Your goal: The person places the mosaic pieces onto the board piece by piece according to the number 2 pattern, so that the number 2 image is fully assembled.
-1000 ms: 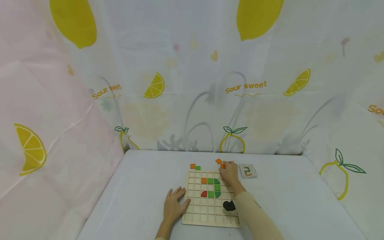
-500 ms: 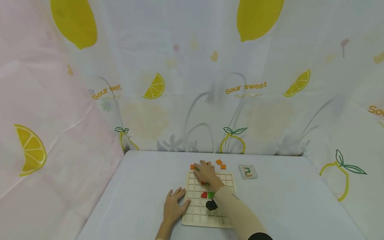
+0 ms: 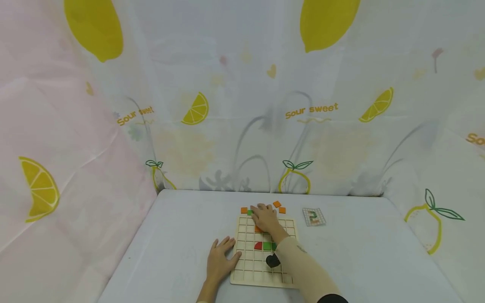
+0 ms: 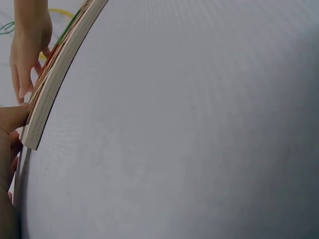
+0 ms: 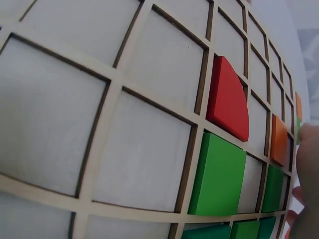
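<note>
A wooden grid board (image 3: 246,275) lies on the white table. My left hand (image 3: 219,259) rests at its left edge with fingers spread, the thumb on the rim. My right hand (image 3: 266,219) reaches over the far edge, its fingertips beside a green square tile (image 3: 250,212); whether they touch it is unclear. In the left wrist view, its fingers (image 4: 25,79) hang down fairly straight. The board holds a red quarter-round tile (image 5: 228,102), an orange square tile (image 5: 279,141) and several green tiles (image 5: 219,174). My right hand and sleeve partly hide these in the head view.
Behind the board lie a loose orange tile (image 3: 244,210) on the left and two orange tiles (image 3: 282,210) on the right. A pattern card (image 3: 313,217) lies at the right. A printed curtain (image 3: 242,126) encloses the table's back and sides.
My right hand has gone from the right-hand orange tiles leftward to the green tile, then shifted slightly right, uncovering part of it. The left hand stays at the board's edge.
</note>
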Demonstrator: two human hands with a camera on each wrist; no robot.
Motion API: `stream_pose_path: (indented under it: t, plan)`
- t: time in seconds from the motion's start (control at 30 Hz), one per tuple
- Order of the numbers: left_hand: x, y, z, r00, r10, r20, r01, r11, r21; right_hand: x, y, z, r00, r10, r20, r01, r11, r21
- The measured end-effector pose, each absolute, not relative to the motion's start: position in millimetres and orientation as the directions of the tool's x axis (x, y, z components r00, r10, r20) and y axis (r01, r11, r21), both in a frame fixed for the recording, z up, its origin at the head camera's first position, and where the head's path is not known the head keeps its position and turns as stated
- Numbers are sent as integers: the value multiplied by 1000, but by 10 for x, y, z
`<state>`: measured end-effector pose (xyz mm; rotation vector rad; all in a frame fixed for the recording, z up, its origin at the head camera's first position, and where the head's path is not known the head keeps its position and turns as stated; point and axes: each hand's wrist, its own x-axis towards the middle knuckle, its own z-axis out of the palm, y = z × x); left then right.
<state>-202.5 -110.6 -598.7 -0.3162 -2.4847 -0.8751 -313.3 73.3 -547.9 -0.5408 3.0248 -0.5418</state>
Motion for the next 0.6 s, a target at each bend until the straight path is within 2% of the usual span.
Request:
stream_pose_path:
  t: [0.17,0.43,0.6]
  plan:
    - [-2020,-1091,-5985,-850,64,522,379,763,523,-3141,731,-5512,-910,-414,-6,-389,860,-331]
    - [-2015,-1108,-5961,-863,62,501,360,771,525,-3105,701,-5500,-880,-475,18,-461,844,-275]
    - [-2014,-1113,-5945,-885,62,461,338,766,546,-3119,720,-5537,-888,-459,34,-450,851,-270]
